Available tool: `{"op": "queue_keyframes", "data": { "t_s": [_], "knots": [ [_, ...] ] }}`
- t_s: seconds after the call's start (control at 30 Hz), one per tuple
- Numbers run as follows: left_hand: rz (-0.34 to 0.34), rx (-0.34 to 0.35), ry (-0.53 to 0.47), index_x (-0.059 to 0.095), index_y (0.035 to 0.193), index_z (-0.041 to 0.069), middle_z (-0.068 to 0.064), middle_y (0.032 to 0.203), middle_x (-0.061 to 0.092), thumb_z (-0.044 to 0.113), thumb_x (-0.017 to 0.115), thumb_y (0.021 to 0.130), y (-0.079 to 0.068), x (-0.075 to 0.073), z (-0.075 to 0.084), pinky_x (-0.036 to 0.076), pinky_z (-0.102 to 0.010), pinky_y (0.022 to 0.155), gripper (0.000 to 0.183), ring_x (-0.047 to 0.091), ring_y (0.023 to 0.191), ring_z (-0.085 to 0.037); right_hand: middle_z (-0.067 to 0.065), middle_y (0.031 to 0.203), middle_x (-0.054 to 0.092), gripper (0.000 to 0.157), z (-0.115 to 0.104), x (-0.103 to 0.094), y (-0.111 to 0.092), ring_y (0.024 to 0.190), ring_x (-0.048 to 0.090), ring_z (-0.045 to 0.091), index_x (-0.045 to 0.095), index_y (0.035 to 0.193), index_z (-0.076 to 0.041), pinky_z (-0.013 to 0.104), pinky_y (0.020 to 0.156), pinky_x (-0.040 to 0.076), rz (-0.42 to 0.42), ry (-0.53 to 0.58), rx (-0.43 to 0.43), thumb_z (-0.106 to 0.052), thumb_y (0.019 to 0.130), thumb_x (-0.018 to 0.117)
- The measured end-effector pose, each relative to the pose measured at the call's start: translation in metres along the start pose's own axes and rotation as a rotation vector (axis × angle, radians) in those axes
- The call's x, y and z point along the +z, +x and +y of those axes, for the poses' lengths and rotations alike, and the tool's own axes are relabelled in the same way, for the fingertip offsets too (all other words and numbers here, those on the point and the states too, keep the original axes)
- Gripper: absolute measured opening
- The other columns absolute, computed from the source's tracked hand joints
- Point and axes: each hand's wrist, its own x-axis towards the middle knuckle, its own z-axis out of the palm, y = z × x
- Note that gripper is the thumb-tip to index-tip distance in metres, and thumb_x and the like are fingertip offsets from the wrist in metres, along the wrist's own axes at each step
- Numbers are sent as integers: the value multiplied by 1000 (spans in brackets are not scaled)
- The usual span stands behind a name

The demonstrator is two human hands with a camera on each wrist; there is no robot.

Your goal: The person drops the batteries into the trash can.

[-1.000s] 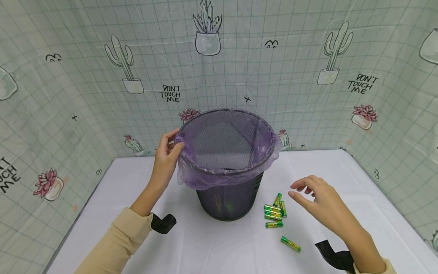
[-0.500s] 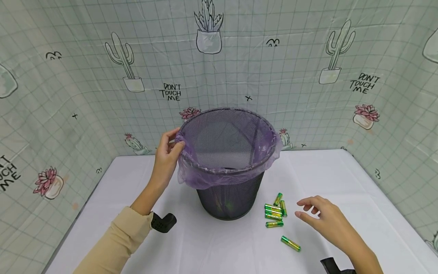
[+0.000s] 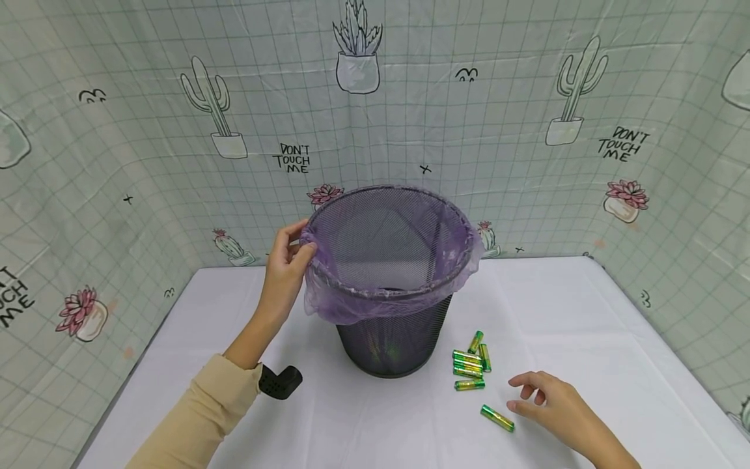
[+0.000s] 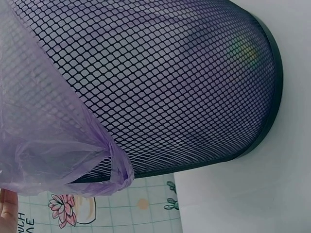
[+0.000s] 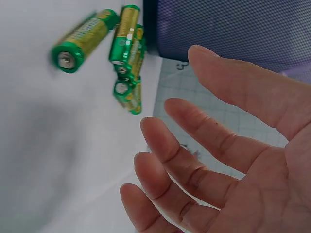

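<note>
A black mesh wastebasket [image 3: 389, 352] stands upright on the white table, lined with a thin purple bag [image 3: 351, 309] folded over its rim. My left hand [image 3: 284, 273] pinches the rim and bag at the left side, thumb in front. To the right of the basket lie several green and yellow batteries [image 3: 467, 365] in a loose cluster. One single battery [image 3: 497, 418] lies apart, nearer the front. My right hand [image 3: 553, 407] hovers just right of that battery, fingers loosely bent and holding nothing; the right wrist view shows its palm and spread fingertips [image 5: 155, 136].
The white table [image 3: 363, 430] meets a grid-patterned cloth backdrop [image 3: 410, 117] printed with cacti behind and at both sides. A black wrist device [image 3: 281, 382] sits at my left cuff. Faint green and yellow shapes [image 4: 245, 51] show through the mesh near the basket's bottom.
My right hand has moved toward the front of the table, from beside the battery cluster to beside the single battery. The left hand, basket and batteries have stayed in place.
</note>
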Motion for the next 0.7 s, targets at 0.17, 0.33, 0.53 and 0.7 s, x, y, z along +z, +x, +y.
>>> {"op": "queue_keyframes", "data": {
  "t_s": [0.17,0.33,0.53,0.7],
  "knots": [
    [2,1,5,40,137,10,-9,130,43,10,48,93,0,0,0,41,-15,76,44,50,96,-7,-3,81,54,32,11,10,-3,67,39,1,65,104,-9,20,59,35,-55,59,18,-26,78,72],
    [5,2,5,40,136,10,-8,130,44,10,48,93,0,0,0,41,-15,76,44,50,96,-7,-1,78,53,27,20,17,-6,66,41,-1,63,99,-6,20,59,37,-116,136,-45,-22,78,70],
    [9,4,-5,41,136,10,-8,129,44,9,48,93,0,0,-1,42,-14,76,44,51,95,-5,0,77,50,30,24,24,-7,67,40,1,62,99,-3,20,58,37,-171,172,-8,-23,78,71],
    [13,7,-12,40,136,10,-7,129,44,9,49,93,0,0,0,42,-14,75,44,51,94,-4,1,79,48,26,23,31,-5,71,40,8,62,93,-5,20,59,36,-149,136,41,-23,77,72]
  ]
}}
